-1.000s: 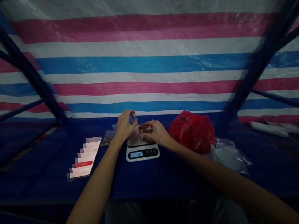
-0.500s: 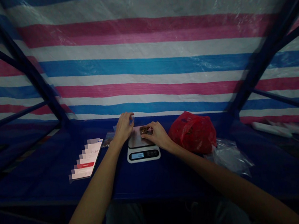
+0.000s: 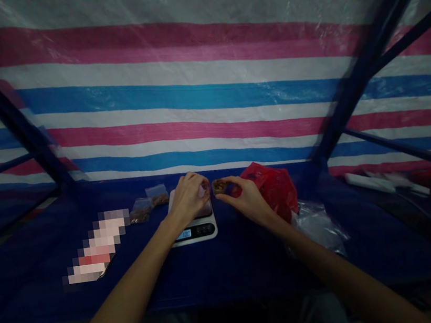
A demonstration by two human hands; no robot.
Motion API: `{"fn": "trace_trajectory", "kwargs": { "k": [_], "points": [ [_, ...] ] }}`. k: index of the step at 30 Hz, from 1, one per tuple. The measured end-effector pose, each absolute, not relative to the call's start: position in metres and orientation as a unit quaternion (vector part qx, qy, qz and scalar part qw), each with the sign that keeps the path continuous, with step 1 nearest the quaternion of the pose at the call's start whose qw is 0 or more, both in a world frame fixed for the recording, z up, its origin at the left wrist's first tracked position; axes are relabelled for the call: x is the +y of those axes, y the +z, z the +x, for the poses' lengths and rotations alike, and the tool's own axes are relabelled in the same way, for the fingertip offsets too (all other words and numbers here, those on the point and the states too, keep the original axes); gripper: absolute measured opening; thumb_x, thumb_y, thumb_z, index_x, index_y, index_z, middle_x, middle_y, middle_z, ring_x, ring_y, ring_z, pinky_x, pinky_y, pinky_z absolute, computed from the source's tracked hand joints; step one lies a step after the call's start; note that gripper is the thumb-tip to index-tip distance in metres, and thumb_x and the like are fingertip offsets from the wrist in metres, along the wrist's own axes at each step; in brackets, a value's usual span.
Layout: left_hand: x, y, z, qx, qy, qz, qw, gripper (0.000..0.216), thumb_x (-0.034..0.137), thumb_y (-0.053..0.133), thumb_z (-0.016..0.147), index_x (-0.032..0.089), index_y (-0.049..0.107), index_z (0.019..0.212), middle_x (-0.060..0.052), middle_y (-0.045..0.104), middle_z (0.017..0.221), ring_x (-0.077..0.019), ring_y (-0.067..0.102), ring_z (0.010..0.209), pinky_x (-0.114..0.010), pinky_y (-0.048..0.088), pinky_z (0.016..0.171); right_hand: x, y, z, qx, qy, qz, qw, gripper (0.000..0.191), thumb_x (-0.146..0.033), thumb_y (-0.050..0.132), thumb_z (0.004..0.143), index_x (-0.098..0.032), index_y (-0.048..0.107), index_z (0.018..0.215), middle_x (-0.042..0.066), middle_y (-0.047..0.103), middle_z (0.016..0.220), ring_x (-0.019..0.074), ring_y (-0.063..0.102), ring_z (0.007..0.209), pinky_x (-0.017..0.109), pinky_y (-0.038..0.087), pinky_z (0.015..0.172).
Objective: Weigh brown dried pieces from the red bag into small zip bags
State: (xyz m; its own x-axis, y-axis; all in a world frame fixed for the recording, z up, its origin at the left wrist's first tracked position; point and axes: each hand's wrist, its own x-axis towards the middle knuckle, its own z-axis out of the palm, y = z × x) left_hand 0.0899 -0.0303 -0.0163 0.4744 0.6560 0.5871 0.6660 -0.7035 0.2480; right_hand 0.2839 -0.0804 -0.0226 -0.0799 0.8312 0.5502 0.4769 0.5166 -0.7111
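A small white digital scale (image 3: 198, 230) with a lit display sits on the blue table (image 3: 229, 265). My left hand (image 3: 189, 198) hovers over its platform, fingers pinched on a small clear bag. My right hand (image 3: 244, 195) is just right of the scale, raised off the platform, and pinches a small container of brown bits (image 3: 219, 185). The two hands nearly meet.
Two small filled clear bags (image 3: 147, 205) lie left of the scale, and a blurred phone or card (image 3: 97, 246) farther left. A red plastic bag (image 3: 274, 185) and crumpled clear bags (image 3: 317, 225) lie to the right. Dark blue frame bars rise on both sides before a striped tarp.
My right hand lifted the container of brown bits off the scale platform and moved it right. My left hand came down over the platform. The view shifted, so everything slid left.
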Motion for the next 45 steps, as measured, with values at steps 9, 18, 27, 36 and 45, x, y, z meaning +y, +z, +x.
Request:
{"fn": "trace_trajectory", "kwargs": {
  "k": [9, 18, 27, 36, 45],
  "points": [
    [-0.041, -0.018, 0.098, -0.454, -0.313, -0.832, -0.056, 0.034, 0.014, 0.069, 0.077, 0.019, 0.069, 0.111, -0.007, 0.069, 0.106, -0.0257, 0.061, 0.103, -0.039, 0.047, 0.091, -0.075, -0.032, 0.289, -0.770, 0.136, -0.403, 0.476, 0.033, -0.026, 0.077, 0.084, -0.019, 0.070, 0.115, 0.006, 0.071, 0.102, 0.0205, 0.067, 0.093, 0.035, 0.052, 0.085],
    [-0.047, -0.015, 0.103, -0.470, -0.300, -0.828, -0.061, 0.033, 0.016, 0.073, 0.074, 0.017, 0.067, 0.107, -0.009, 0.065, 0.108, -0.0265, 0.059, 0.104, -0.042, 0.048, 0.092, -0.075, -0.033, 0.290, -0.765, 0.184, -0.398, 0.472, 0.041, -0.027, 0.077, 0.083, -0.022, 0.056, 0.119, 0.005, 0.069, 0.105, 0.0202, 0.067, 0.093, 0.037, 0.054, 0.085],
    [-0.041, -0.024, 0.104, -0.444, -0.319, -0.836, -0.051, 0.030, 0.018, 0.074, 0.075, 0.020, 0.066, 0.104, -0.006, 0.064, 0.103, -0.0253, 0.059, 0.102, -0.042, 0.048, 0.090, -0.080, -0.026, 0.289, -0.803, 0.021, -0.396, 0.446, 0.029, -0.017, 0.071, 0.087, -0.023, 0.064, 0.114, 0.007, 0.060, 0.104, 0.0227, 0.058, 0.099, 0.041, 0.051, 0.087],
    [-0.043, -0.026, 0.108, -0.401, -0.376, -0.829, -0.100, 0.030, 0.015, 0.072, 0.075, 0.019, 0.065, 0.103, -0.005, 0.063, 0.102, -0.0220, 0.061, 0.097, -0.038, 0.050, 0.086, -0.084, -0.026, 0.286, -0.857, -0.119, -0.329, 0.378, 0.045, -0.005, 0.044, 0.097, -0.025, 0.056, 0.135, 0.012, 0.053, 0.126, 0.0247, 0.050, 0.114, 0.043, 0.047, 0.093],
    [-0.046, -0.015, 0.108, -0.358, -0.485, -0.719, -0.346, 0.023, 0.028, 0.068, 0.083, 0.020, 0.061, 0.104, -0.002, 0.068, 0.089, -0.0154, 0.064, 0.086, -0.028, 0.051, 0.078, -0.092, -0.018, 0.286, -0.692, 0.036, -0.450, 0.564, 0.033, -0.030, 0.059, 0.096, -0.025, 0.059, 0.128, 0.008, 0.063, 0.113, 0.0248, 0.059, 0.105, 0.043, 0.047, 0.096]
  ]
}}
